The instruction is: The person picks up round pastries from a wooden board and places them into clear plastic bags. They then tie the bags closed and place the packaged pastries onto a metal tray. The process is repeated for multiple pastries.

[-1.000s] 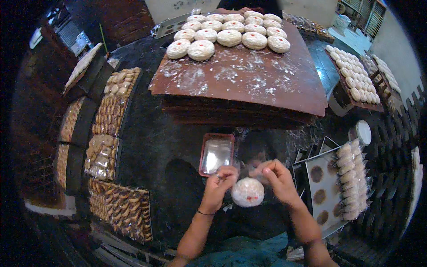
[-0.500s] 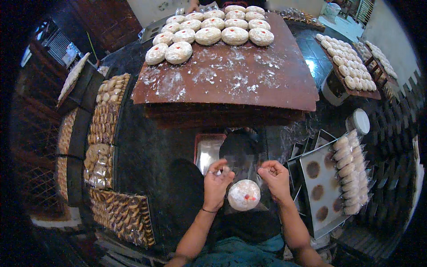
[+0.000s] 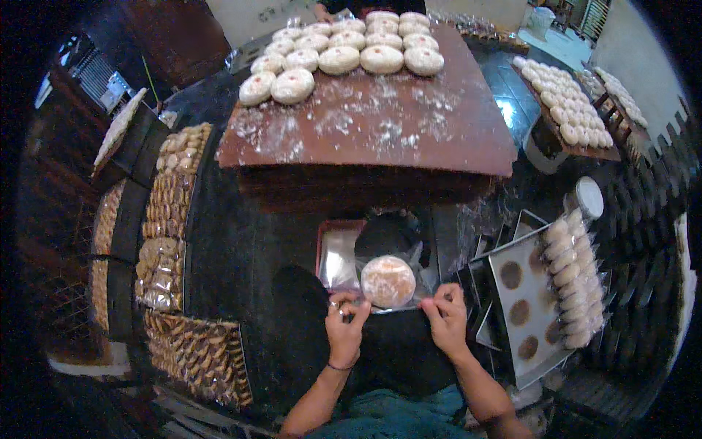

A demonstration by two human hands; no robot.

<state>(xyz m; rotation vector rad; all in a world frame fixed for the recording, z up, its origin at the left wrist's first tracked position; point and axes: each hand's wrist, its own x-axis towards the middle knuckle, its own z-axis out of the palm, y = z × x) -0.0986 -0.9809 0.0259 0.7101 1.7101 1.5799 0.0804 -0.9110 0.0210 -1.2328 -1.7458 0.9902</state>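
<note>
A round, flour-dusted bun lies inside a clear plastic bag in front of me, its browned face showing. My left hand pinches the bag's near left corner. At the near right corner, my right hand pinches the plastic between thumb and fingers. The bag's near edge is stretched straight between both hands, and neither hand touches the bun.
Beyond stands a stack of brown boards with several floured buns on top. A red-rimmed tray sits by the bag. Right are a metal baking tray and bagged buns; left, trays of wrapped pastries. A person's hand shows at the far edge.
The bun has moved away from me and turned over; its red-marked side no longer shows. Both hands have come down nearer to me, now holding the bag's near corners.
</note>
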